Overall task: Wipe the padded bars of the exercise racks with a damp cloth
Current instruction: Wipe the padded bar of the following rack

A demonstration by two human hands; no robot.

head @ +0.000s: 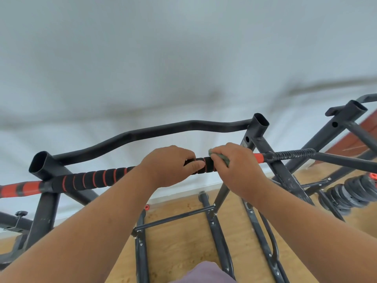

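Nearest the camera, a patch of mauve cloth (206,271) shows at the bottom edge, cut off so that what it belongs to cannot be told. Two bare forearms rise from the lower corners to the padded bar (91,179), a black foam sleeve ringed with orange that runs across the rack (43,209) from left to right. The left hand (169,165) grips the bar, its fingers curled over the top and the thumb lying along the near side, hiding the foam beneath it. Just beside it, the right hand (234,166) is closed round the bar over a grey-green cloth (222,157); only a crumpled edge of the cloth shows past the fingers, and whether it is damp cannot be told. Beyond the right hand the bar turns bare orange, then meets a ribbed black grip (293,154). Below, black base rails (216,229) stand on a pale wood-pattern floor (183,248). To the right a stack of dark weight plates (346,193) is blurred. Behind the padded bar a curved black top bar (153,131) joins two open-ended uprights; a second rack (344,119) is cut off by the right edge. A plain white wall (183,48) fills the rest. No writing can be read.
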